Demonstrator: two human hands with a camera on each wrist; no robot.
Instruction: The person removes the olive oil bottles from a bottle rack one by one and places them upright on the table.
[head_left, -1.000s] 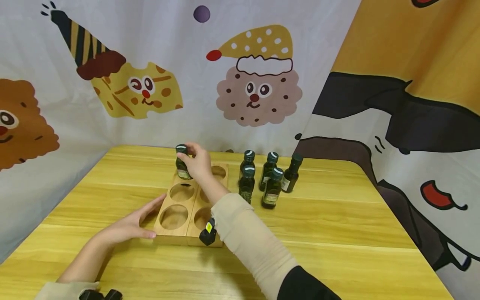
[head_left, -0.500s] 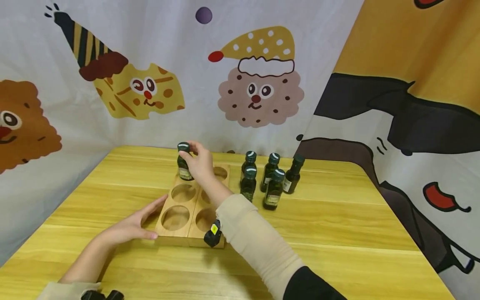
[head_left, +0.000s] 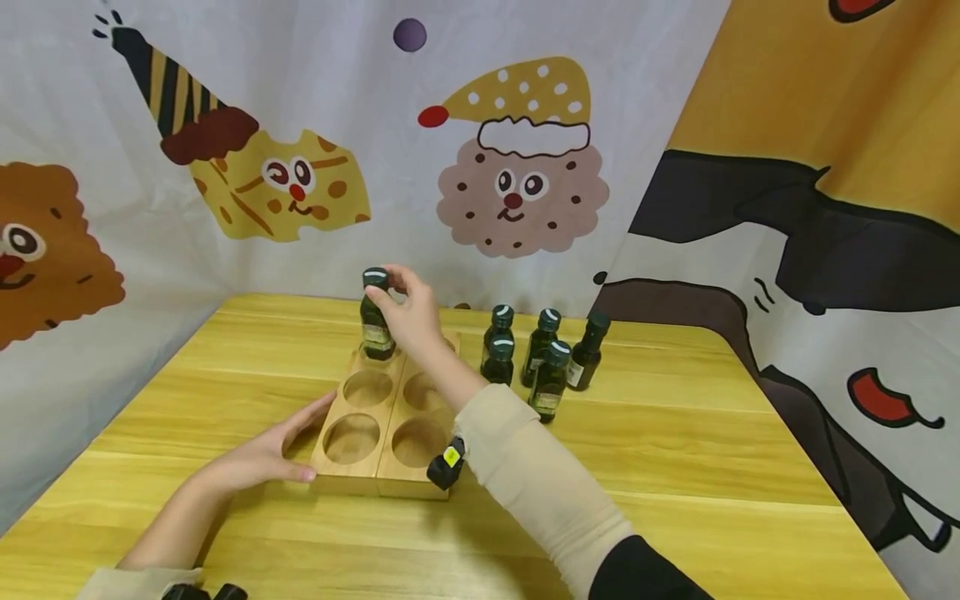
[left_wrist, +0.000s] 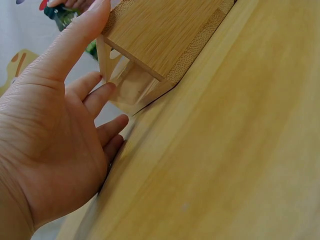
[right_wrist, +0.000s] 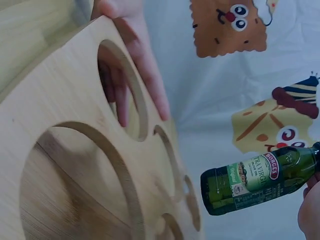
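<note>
My right hand (head_left: 416,321) pinches a small dark-green olive oil bottle (head_left: 377,329) at its cap and neck, above the far left hole of a wooden bottle rack (head_left: 363,483). In the right wrist view the whole labelled bottle (right_wrist: 245,180) shows, its base apart from the rack (right_wrist: 65,95). The rack has two rows of round holes, and the nearer ones hold nothing. My left hand (head_left: 258,450) lies along the rack's left side with thumb and fingers spread, thumb tip at the near corner. In the left wrist view its fingers (left_wrist: 102,97) touch the rack's edge loosely.
Several similar bottles (head_left: 548,387) stand upright in a cluster right of the rack, one darker and slimmer bottle (head_left: 587,354) at its right end. All stand on a wooden table (head_left: 675,467). A printed cartoon curtain (head_left: 300,275) hangs right behind the table's far edge.
My right hand has raised the bottle and moved it slightly right; more of its lower body shows above the rack. The left hand stays at the rack's side.
</note>
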